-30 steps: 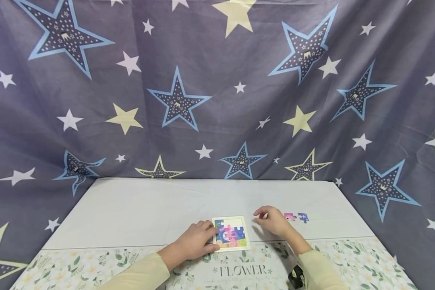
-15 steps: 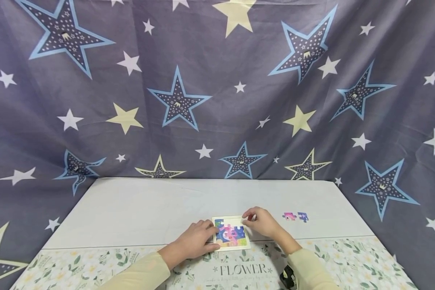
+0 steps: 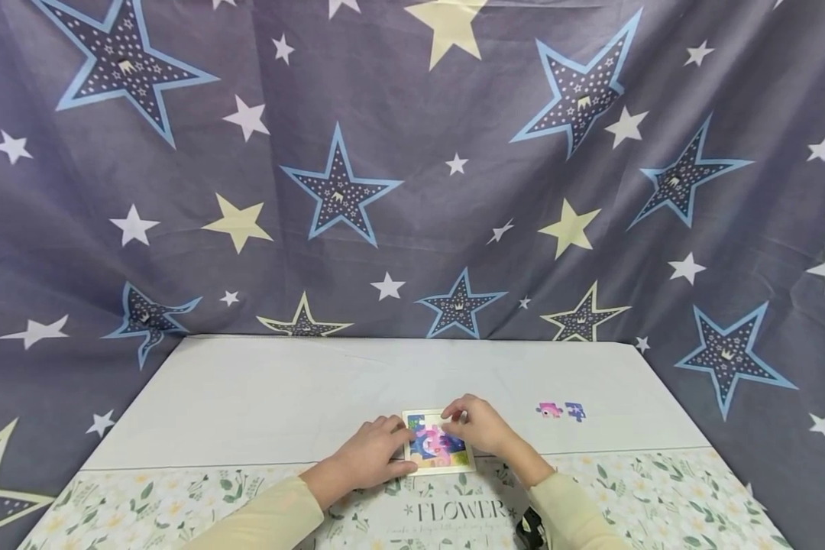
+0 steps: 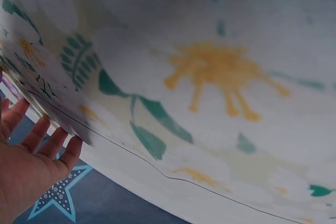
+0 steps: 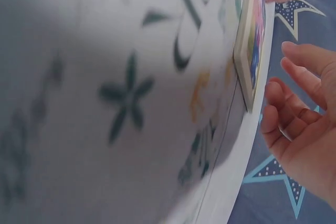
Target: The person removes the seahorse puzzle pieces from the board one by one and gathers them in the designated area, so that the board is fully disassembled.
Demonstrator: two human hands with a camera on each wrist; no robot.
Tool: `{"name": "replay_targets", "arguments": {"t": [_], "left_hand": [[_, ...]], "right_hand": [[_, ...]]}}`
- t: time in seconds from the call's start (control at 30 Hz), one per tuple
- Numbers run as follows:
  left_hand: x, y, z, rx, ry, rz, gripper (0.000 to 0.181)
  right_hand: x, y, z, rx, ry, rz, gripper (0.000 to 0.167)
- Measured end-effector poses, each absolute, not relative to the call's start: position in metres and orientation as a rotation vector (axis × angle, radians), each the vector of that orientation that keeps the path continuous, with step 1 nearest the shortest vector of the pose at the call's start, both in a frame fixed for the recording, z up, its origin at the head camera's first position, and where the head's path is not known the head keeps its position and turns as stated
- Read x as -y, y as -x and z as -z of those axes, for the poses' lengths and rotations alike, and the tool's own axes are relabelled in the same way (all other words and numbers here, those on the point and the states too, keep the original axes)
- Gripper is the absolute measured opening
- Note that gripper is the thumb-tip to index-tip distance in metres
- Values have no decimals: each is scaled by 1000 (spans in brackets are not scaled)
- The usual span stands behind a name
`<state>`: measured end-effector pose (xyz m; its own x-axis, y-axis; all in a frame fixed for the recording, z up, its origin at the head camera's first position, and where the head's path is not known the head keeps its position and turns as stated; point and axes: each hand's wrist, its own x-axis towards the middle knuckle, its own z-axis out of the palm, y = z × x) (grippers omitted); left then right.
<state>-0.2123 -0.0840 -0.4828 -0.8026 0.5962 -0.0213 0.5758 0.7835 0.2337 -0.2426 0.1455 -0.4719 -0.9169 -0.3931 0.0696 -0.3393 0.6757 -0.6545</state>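
Note:
A small jigsaw puzzle point(image 3: 437, 453) in a white frame lies near the middle of the table. Its picture is pink and blue, with a bare white patch along the top. My left hand point(image 3: 371, 454) rests at the frame's left side, thumb and fingertips touching the edge. In the left wrist view the fingers of this hand point(image 4: 37, 161) are spread. Above the puzzle's right half hovers my right hand point(image 3: 484, 426), fingers loosely bent. The right wrist view shows nothing between its fingers point(image 5: 291, 121), though some fingertips overlap. To the right lie a pink puzzle piece point(image 3: 549, 410) and a blue puzzle piece point(image 3: 575, 412).
Under the puzzle is a white table point(image 3: 282, 397) whose near part bears a flower print with the word FLOWER point(image 3: 461, 511). A grey curtain point(image 3: 412, 229) with stars hangs behind and at both sides.
My right hand has moved left, from beside the loose pieces to over the puzzle's right half. The left hand and both loose pieces have stayed in place.

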Motion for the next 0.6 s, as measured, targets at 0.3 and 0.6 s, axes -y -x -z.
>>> {"name": "replay_targets", "arguments": {"t": [0.3, 0.6], "left_hand": [[83, 211, 482, -2881, -937, -341, 52], [84, 212, 483, -2875, -946, -347, 52]], "right_hand": [[-129, 242, 472, -2789, 633, 1012, 13], [-119, 245, 475, -2800, 660, 980, 15]]}}
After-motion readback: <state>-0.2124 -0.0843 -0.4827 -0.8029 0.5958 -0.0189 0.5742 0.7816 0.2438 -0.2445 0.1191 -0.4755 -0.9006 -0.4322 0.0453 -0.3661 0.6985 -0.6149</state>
